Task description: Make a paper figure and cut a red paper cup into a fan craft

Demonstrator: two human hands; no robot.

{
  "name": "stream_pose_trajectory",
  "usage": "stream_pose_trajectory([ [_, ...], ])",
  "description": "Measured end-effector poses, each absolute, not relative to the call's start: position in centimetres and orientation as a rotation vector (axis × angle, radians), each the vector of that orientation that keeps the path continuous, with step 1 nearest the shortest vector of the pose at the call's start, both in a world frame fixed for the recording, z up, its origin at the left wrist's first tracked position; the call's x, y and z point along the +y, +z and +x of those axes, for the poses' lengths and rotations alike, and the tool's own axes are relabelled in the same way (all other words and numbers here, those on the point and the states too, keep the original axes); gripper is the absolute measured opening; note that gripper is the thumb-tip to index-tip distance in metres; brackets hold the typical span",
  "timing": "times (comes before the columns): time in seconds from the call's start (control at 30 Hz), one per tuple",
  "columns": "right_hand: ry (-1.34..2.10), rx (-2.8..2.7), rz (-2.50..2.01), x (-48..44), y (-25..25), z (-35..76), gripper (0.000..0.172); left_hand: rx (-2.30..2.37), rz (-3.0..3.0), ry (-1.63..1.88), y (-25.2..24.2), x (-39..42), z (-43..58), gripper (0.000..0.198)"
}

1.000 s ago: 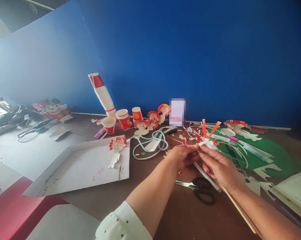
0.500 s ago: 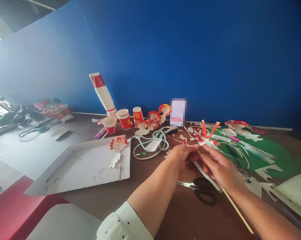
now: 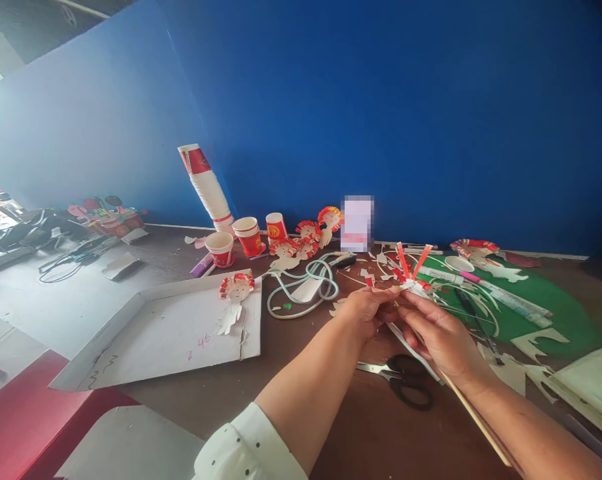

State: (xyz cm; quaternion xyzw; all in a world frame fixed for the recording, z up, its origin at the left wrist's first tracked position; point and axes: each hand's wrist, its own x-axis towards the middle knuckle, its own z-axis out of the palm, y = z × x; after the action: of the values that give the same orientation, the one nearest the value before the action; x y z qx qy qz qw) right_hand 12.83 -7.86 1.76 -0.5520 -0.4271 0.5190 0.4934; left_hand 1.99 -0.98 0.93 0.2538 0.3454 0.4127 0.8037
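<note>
My left hand [image 3: 368,308] and my right hand [image 3: 433,330] meet near the middle right, fingers pinched on a small paper piece with red and white strips [image 3: 411,270] fanning upward. A thin wooden stick [image 3: 475,419] runs from under my right hand down toward the lower right. Black-handled scissors [image 3: 398,381] lie on the table just below the hands, partly open. Beneath my right hand a pale strip [image 3: 413,352] slants across the tabletop. My fingers hide the lower part of the paper piece.
A white box lid [image 3: 171,333] holds a paper figure [image 3: 235,290]. Behind are a tall leaning cup stack [image 3: 211,193], more red cups [image 3: 219,250], paper figures and a coiled pale cable [image 3: 301,310]. Markers [image 3: 513,297], paper scraps and a green sheet [image 3: 565,313] lie right.
The red strips have shifted slightly left and down, and the white part at their base has turned. Both hands remain together in nearly the same place.
</note>
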Motion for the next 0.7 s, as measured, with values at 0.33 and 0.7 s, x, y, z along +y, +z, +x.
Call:
stream_pose_trajectory([
  [0.33,1.310,-0.929,-1.308,-7.7,2.1,12.9,0.052,0.601,0.643,0.879,0.9,-1.3,1.5,0.031],
  [0.7,1.265,-0.919,-1.301,-7.8,2.9,12.9,0.052,0.720,0.645,0.808,2.9,-1.3,0.8,0.010],
])
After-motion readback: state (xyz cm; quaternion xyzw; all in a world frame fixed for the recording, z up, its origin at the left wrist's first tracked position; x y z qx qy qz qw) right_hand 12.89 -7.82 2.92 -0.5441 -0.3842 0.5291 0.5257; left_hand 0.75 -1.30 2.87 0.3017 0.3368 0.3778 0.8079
